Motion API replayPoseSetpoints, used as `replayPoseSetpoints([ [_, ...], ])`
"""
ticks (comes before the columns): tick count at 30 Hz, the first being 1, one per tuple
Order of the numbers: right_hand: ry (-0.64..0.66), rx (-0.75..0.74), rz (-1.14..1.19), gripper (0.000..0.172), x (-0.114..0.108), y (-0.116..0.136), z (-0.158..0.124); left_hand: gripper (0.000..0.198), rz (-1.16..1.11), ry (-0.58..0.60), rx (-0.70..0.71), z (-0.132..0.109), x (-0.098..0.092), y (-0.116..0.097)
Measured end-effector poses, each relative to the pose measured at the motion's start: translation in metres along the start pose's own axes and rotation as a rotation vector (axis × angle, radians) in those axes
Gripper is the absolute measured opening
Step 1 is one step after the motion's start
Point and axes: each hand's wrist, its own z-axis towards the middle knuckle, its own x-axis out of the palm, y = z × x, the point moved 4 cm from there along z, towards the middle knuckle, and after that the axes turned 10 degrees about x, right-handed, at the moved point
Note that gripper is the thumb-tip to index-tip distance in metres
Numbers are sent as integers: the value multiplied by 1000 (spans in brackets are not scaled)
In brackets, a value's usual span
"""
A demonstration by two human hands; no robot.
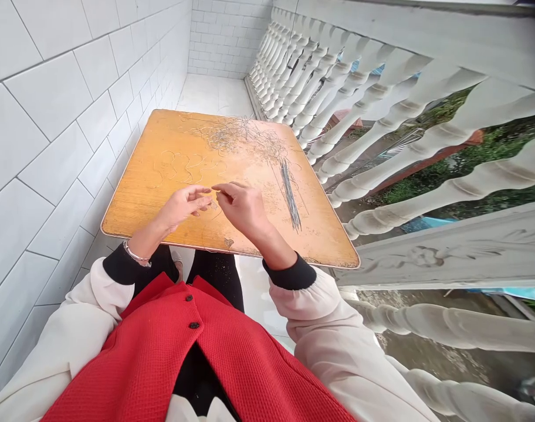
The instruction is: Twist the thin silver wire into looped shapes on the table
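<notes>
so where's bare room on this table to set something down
Near left corner of the table, between the left hand and the edge; near right corner, past the straight wire bundle. Crowded: wire tangle at the far side, wire loops left of middle, the right hand at centre.

Both forearms are extended forward and angled inward. The left grip (186, 205) and right grip (243, 208) are set tip to tip at the centre line. Thumb and forefinger of each are pinched together; the remaining fingers are loosely curled.
</notes>
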Motion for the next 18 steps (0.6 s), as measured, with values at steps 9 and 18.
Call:
replayPoseSetpoints([
  [9, 31, 37, -79, 26, 5, -9, -10, 15, 196, -88, 197, 4, 1, -12],
  [18, -149, 122, -38, 34, 14, -15, -14, 16, 172, -189, 229, 4, -1, -8],
])
